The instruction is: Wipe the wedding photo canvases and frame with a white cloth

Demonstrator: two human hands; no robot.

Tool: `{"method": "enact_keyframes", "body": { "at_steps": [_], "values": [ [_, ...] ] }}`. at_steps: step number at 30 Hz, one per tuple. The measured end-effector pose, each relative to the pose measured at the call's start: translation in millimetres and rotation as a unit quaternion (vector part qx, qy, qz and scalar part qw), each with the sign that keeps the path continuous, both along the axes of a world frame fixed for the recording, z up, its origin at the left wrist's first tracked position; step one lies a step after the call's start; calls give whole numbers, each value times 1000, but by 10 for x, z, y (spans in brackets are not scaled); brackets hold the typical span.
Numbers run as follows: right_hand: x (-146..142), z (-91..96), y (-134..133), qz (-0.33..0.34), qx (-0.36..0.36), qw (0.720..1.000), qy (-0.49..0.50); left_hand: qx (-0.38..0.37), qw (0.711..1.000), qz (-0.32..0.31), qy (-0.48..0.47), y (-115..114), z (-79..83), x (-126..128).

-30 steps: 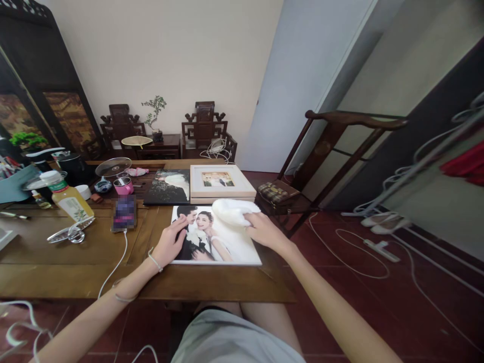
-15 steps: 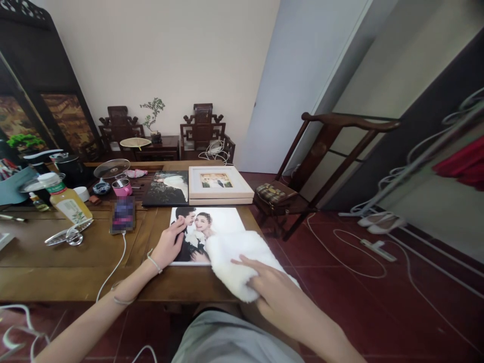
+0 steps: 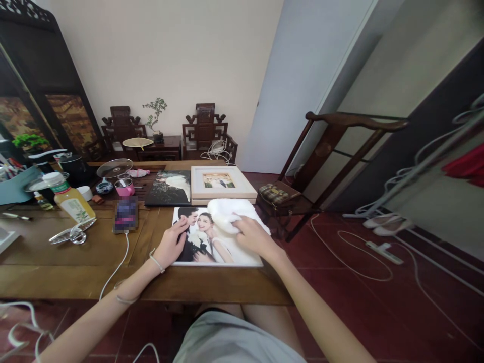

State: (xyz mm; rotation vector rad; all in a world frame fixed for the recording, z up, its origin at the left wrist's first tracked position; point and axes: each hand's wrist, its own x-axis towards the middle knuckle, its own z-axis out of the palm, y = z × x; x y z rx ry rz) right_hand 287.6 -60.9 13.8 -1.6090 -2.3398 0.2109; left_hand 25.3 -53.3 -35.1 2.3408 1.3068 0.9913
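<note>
A wedding photo panel [image 3: 223, 250] lies flat near the front edge of the wooden table [image 3: 151, 282]. My left hand [image 3: 172, 244] rests on its left side, fingers stretched out over the picture. In my right hand [image 3: 255, 234] is a fluffy white cloth [image 3: 230, 209], pressed on the panel's upper right part and covering that corner. Right behind the panel are a dark photo panel [image 3: 168, 186] showing a white dress and a light wooden picture frame [image 3: 223, 186] with a small photo inside.
On the left stand a bottle of yellow liquid [image 3: 71, 199], a phone [image 3: 125, 214] on a white cable, a pink mug [image 3: 124, 187] and a clear round lid [image 3: 114, 168]. A wooden chair [image 3: 321, 151] holding a plaid bag [image 3: 278, 194] is at the right.
My right hand has moved the white cloth away from me, from the panel's lower right to its upper right, uncovering the lower right part. My left hand stays in place on the panel.
</note>
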Motion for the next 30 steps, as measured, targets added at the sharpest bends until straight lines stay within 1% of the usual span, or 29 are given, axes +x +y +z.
{"method": "enact_keyframes", "body": {
  "at_steps": [3,9,11,12,14,16,20,22,24,27,28,30],
  "values": [
    [-31,-2,-288,22,-10,1000,-12,0,1000,-5,-10,-11,11,2],
    [15,50,-1099,88,-87,992,-26,4,1000,-2,-2,-14,5,1],
    [41,52,-1246,103,-103,989,-23,2,1000,-1,3,-13,3,1],
    [49,51,-1272,108,-105,988,-21,1,1000,-1,5,-13,2,0],
    [54,48,-1220,107,-96,990,-13,2,1000,-3,7,-11,0,-1],
    [40,46,-1046,97,-75,992,-3,5,1000,-4,8,-7,-5,-4],
    [-37,25,-502,72,-24,997,2,4,1000,0,10,3,-13,-11],
    [-84,-15,-238,66,2,998,5,1,1000,0,12,6,-10,-12],
    [-123,-78,-36,64,31,997,9,0,1000,-2,13,7,-3,-12],
    [-157,-176,89,74,59,996,8,1,1000,-3,10,4,6,-12],
    [-163,-198,76,80,58,995,5,2,1000,-3,9,3,7,-13],
    [-173,-219,-38,90,47,995,-2,5,1000,-5,7,4,5,-15]
  ]
}}
